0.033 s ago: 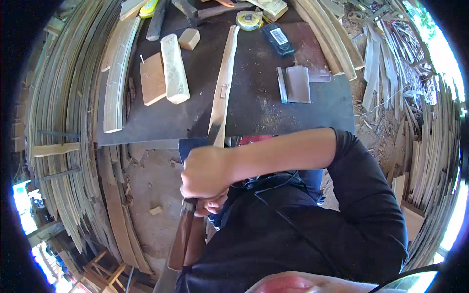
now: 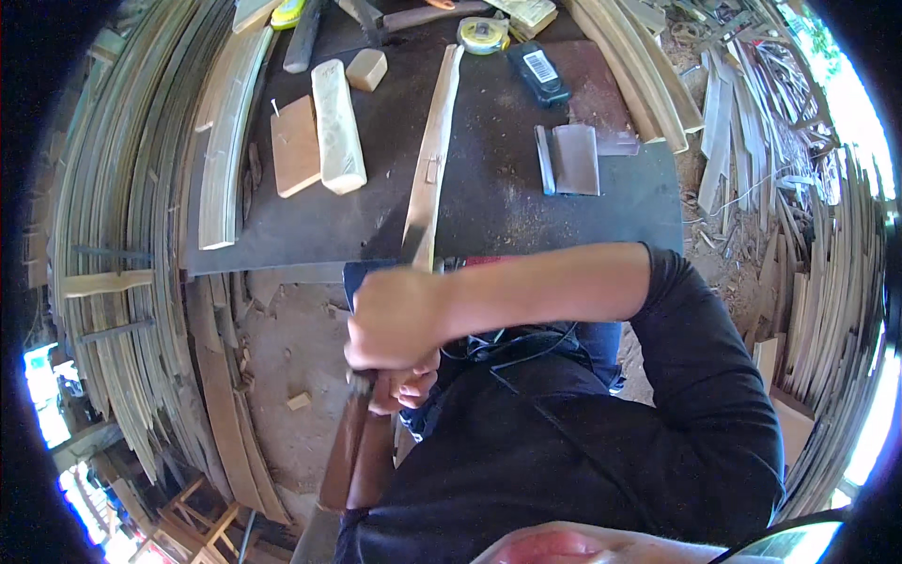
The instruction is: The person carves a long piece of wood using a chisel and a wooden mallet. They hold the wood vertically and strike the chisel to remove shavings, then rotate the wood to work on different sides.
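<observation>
A long pale wooden strip point(image 2: 432, 155) lies across the dark tabletop point(image 2: 489, 221) and reaches past its near edge toward my body. My right hand point(image 2: 399, 320), blurred by motion, is closed on a tool with a dark flat blade point(image 2: 413, 240); the blade rests along the strip, and the tool's other end point(image 2: 360, 379) sticks out below the fist. Just beneath, my left hand point(image 2: 406, 390) has curled fingers in line with the strip's near end, its grip mostly hidden. Below them a brown shape point(image 2: 352, 451) leans, its kind unclear.
Left on the table are a pale wooden block point(image 2: 336, 127), a thin board point(image 2: 296, 146), a small block point(image 2: 366, 70) and a hammer point(image 2: 362, 21). A tape measure point(image 2: 483, 36), a dark device point(image 2: 539, 73) and a folded grey sheet point(image 2: 575, 160) lie right. Timber stacks point(image 2: 122, 216) flank everything.
My right fist and the tool have shifted slightly up, toward the table. My left hand stays nearly where it was. The whole view has moved a little.
</observation>
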